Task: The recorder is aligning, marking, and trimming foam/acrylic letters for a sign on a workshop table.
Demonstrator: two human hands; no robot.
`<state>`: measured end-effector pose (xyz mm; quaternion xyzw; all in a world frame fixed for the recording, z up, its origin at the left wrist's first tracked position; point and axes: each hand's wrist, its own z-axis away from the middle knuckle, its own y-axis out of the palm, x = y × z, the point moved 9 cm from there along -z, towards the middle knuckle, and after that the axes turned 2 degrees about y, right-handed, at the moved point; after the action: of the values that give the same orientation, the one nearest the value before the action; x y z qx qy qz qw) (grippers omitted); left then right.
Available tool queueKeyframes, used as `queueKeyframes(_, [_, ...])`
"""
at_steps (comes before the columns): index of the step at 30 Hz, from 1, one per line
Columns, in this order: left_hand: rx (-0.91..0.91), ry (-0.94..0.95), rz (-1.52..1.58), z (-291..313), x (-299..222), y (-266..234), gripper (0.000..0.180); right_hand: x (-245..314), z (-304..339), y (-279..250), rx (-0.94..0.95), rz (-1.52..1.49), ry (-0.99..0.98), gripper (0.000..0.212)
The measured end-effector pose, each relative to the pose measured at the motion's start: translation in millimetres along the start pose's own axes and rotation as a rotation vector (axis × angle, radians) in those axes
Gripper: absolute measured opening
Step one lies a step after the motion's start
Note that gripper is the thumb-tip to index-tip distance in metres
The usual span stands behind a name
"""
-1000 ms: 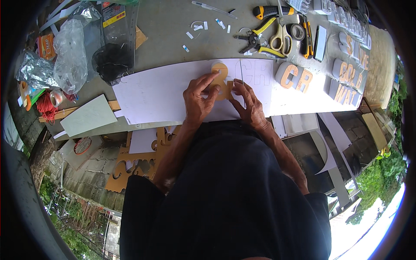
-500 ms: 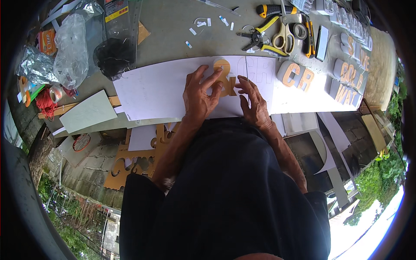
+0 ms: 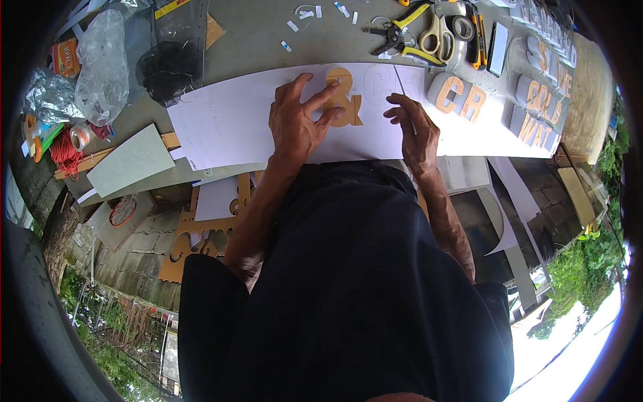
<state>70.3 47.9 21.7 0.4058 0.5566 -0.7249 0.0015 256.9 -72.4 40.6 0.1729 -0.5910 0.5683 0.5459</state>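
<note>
A brown cut-out ampersand [image 3: 347,110] lies flat on a long white sheet [image 3: 228,124]. My left hand [image 3: 293,127] is open, fingers spread, with the index finger and thumb resting on the ampersand's edge. To its right, my right hand [image 3: 420,137] is closed around a thin, dark, slender tool [image 3: 400,80], whose upper end points away from me over the sheet. Its exact kind is not clear. Faint letter outlines [image 3: 377,85] are drawn on the sheet between the ampersand and that tool.
Pliers [image 3: 402,40], scissors [image 3: 439,40], a tape roll [image 3: 462,28] and a yellow-black cutter [image 3: 477,43] lie at the far right. Thick block letters [image 3: 447,94] stand right of my right hand. Plastic bags [image 3: 100,67] and red cord [image 3: 65,157] are at left.
My right hand has moved right, away from the ampersand, with the thin tool now tilted. My left hand stays on the ampersand, and more of its shape shows. The whole view has shifted slightly.
</note>
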Motion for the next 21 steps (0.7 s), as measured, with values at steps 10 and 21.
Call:
queueKeyframes(10, [-0.062, -0.014, -0.048, -1, -10, -1, 0.043, 8, -16, -22, -0.034, -0.136, 0.043, 0.021])
queueKeyframes(21, [-0.118, -0.082, 0.008, 9, -11, 8, 0.045, 36, -80, -6, 0.182, -0.208, 0.046, 0.018])
